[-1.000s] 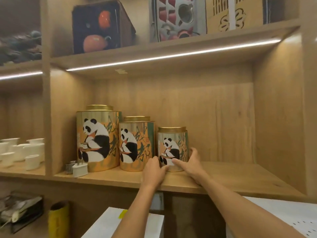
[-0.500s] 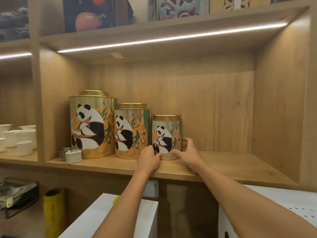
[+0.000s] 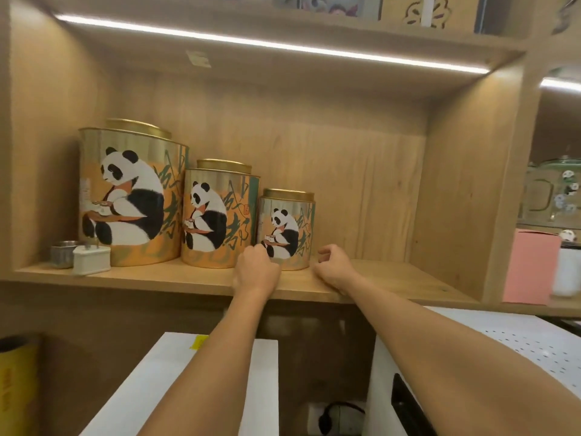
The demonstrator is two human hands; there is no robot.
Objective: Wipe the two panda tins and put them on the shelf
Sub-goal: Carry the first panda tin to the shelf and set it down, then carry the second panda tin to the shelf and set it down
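Three panda tins stand upright in a row on the wooden shelf (image 3: 195, 280), descending in size left to right: large panda tin (image 3: 132, 196), medium panda tin (image 3: 220, 215), small panda tin (image 3: 287, 229). All three carry gold lids. Large and medium appear to touch at their sides; medium and small stand just beside each other, contact not resolvable.

Left hand (image 3: 256, 270): fingers curled loosely, knuckles at the lower front of the small tin, between it and the medium one. Appears to touch the small tin's base; no grip on anything.

Right hand (image 3: 334, 267): just right of the small tin, fingers bent in a loose claw, a gap visible between fingertips and the tin's wall. Holds nothing; the wrist lies over the shelf's front edge.

Left end of shelf, in front of the large tin: small metal cup (image 3: 63, 253) and a small white box (image 3: 91, 259), side by side.

LED strip (image 3: 273, 44) lit under the shelf above. Next bay right: pink box (image 3: 531, 265), white bottle (image 3: 567, 272), and a glass pitcher (image 3: 556, 193) with panda figures.
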